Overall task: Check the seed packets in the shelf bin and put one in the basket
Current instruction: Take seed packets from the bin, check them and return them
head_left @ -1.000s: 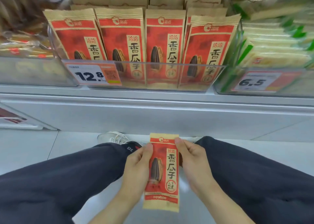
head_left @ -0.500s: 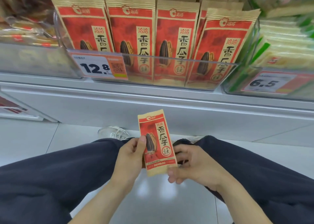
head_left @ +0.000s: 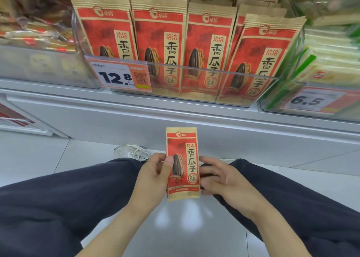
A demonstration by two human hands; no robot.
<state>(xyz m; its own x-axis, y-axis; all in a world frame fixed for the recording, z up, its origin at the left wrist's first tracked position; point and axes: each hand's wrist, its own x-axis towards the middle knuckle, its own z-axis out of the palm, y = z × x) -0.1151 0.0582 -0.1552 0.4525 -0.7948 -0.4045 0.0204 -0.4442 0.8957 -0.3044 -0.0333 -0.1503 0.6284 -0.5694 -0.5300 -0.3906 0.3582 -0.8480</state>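
Packet upright between your knees, held by the left hand alone.
Your left hand [head_left: 153, 175] pinches the packet [head_left: 182, 164]; it was tilted half a second ago, now straight. Your right hand [head_left: 224, 176] has let go, fingers loose just beside it. The bin [head_left: 194, 69] stays full above. No basket in view; floor [head_left: 185, 227] between your legs is open.

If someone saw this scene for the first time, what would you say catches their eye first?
Probably the red seed packet held upright low in the centre, the left hand gripping its edge while the right hand is close beside it. Next, the row of matching packets standing in the clear shelf bin above, with the bold 12.8 price tag on its front.
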